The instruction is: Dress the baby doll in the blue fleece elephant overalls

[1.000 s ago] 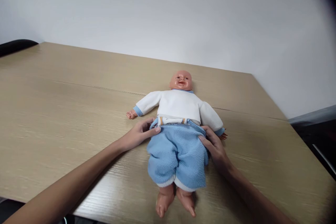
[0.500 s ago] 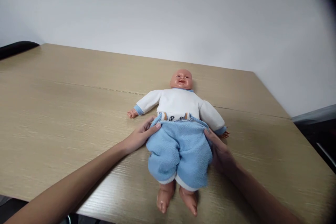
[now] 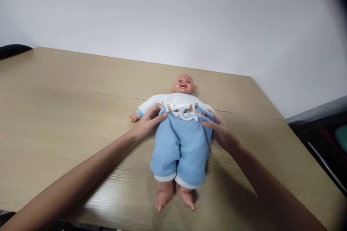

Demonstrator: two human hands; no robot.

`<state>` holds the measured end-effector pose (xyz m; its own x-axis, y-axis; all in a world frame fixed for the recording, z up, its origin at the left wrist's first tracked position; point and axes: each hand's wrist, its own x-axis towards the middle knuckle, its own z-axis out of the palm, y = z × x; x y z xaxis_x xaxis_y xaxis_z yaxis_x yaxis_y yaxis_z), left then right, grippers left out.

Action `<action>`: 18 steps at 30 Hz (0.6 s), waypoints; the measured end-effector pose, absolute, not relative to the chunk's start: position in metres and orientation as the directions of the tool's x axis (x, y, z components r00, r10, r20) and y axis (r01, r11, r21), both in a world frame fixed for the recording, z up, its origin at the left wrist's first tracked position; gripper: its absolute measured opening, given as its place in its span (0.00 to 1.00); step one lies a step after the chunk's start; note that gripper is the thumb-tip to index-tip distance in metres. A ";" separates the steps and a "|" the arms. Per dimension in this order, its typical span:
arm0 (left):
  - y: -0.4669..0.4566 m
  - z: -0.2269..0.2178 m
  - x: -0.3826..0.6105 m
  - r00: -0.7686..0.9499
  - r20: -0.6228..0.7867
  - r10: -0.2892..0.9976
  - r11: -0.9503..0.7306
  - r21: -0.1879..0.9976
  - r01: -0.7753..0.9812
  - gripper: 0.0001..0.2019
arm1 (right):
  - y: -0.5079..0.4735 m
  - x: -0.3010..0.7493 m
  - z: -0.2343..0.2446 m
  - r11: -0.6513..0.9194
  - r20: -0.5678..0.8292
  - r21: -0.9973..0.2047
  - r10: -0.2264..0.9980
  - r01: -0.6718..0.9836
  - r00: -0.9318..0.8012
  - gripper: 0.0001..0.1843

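Note:
A baby doll [image 3: 183, 83] lies on its back on the wooden table, head toward the wall and bare feet toward me. It wears a white long-sleeved top [image 3: 173, 98] with blue cuffs and light blue overalls [image 3: 180, 140] with a face printed on the white bib. My left hand [image 3: 150, 121] pinches the overalls at the waist on the left edge, thumb on top. On the other side, my right hand [image 3: 219, 130] grips the waist edge near a blue strap, thumb on the cloth. The doll's arm on that side is mostly hidden behind my right hand.
The light wooden table [image 3: 81, 115] has a seam running across it and meets a white wall [image 3: 162, 14] at the back. A black chair back [image 3: 15, 50] shows at the far left. Dark objects stand beyond the table's right edge.
Both hands have moved up toward the doll's chest, drawing the overalls with them. More of the printed bib shows, and the trouser legs look straighter.

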<state>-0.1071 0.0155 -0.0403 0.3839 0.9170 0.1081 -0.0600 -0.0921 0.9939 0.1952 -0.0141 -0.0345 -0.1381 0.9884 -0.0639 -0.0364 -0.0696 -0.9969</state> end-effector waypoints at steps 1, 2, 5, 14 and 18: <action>0.019 -0.041 -0.106 0.380 0.064 0.923 -0.033 0.996 -0.087 0.19 | -0.008 0.195 -0.039 -0.078 -0.075 -0.996 0.991 -0.029 -0.107 0.20; 0.022 -0.043 -0.107 0.378 0.024 0.925 0.018 0.994 -0.106 0.20 | -0.004 0.195 -0.044 -0.082 -0.082 -0.997 0.993 0.005 -0.081 0.21; 0.024 -0.050 -0.112 0.364 -0.049 0.930 0.083 0.993 -0.078 0.22 | -0.004 0.195 -0.060 -0.082 -0.086 -0.985 0.996 0.153 -0.023 0.22; 0.017 -0.059 -0.112 0.443 -0.101 0.891 0.157 0.983 -0.091 0.22 | -0.020 0.179 -0.067 -0.239 -0.264 -0.906 0.964 -0.351 0.027 0.20; 0.023 -0.050 -0.135 0.500 -0.071 0.863 -0.007 0.988 0.152 0.18 | -0.017 0.210 -0.063 -0.125 -0.112 -0.989 0.982 -0.080 -0.151 0.17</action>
<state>-0.1346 0.0230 -0.0499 0.4998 0.8633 -0.0707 0.1520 -0.0070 0.9884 0.2101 -0.0172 -0.0627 -0.1511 0.9822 -0.1117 -0.0797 -0.1247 -0.9890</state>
